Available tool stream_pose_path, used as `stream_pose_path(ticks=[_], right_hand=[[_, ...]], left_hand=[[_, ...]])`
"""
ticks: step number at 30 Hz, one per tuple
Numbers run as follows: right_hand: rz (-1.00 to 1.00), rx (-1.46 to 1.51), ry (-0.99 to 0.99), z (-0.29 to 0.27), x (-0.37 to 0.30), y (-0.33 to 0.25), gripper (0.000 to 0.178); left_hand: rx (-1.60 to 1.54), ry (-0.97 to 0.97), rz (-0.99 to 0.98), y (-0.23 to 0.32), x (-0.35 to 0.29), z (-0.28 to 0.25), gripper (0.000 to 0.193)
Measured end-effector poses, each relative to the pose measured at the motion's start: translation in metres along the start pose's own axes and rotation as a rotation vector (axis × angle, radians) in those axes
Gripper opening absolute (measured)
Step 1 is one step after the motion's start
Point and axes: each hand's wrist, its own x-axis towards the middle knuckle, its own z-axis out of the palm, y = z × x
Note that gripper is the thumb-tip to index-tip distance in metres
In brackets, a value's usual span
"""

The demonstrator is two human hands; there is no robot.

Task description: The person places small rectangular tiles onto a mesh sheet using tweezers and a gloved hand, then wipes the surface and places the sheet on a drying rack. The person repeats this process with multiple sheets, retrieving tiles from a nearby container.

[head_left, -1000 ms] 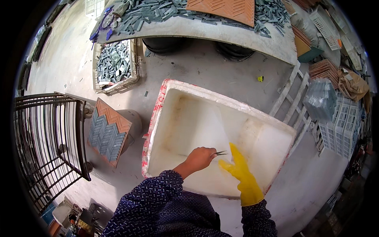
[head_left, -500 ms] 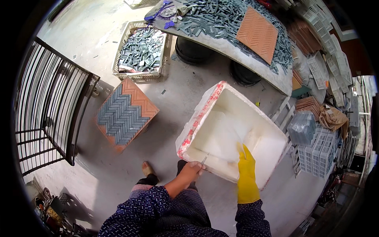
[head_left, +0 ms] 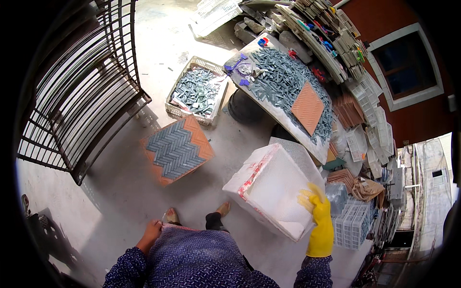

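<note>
At the lower left, my bare left hand (head_left: 152,231) is closed at the edge of the patterned apron (head_left: 197,245); no tool shows in it. My right hand (head_left: 320,216), in a yellow rubber glove, grips the edge of a translucent mesh sheet (head_left: 283,192). Part of the glove shows yellow through the mesh. The sheet hangs tilted over a white foam box (head_left: 249,180) with red-marked tape along its rim, hiding much of the inside. Left of the box, an orange herringbone mould (head_left: 201,139) is partly filled with grey strip tiles (head_left: 174,148).
A plastic crate (head_left: 211,120) of loose tile pieces stands beyond the mould. Behind the box, a table (head_left: 269,113) bears heaped grey strips and another orange mould (head_left: 308,108). A metal rack (head_left: 91,120) stands at left. White crates (head_left: 353,225) are stacked at right.
My left hand has moved left from the box to the apron edge; the pointed tool it held is out of sight. The mesh sheet now shows raised over the box in my right hand. The view has shifted.
</note>
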Motion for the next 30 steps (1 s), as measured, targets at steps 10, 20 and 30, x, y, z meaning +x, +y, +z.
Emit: stream_pose_path(ticks=[10,20,30], right_hand=[[0.231,0.076,-0.297,0.198,0.076,0.021,0.028],[0.289,0.105,-0.820,0.344,0.216,0.161,0.030],[0.407,0.102,-1.039,0.401,0.264,0.213,0.032]], left_hand=[[-0.253,0.248,-0.087,-0.048,-0.030,-0.001,0.022],[-0.544,0.455,-0.360,-0.069,-0.046,0.065,0.021],[-0.561,0.319,-0.390,-0.018,0.005,0.127,0.022]])
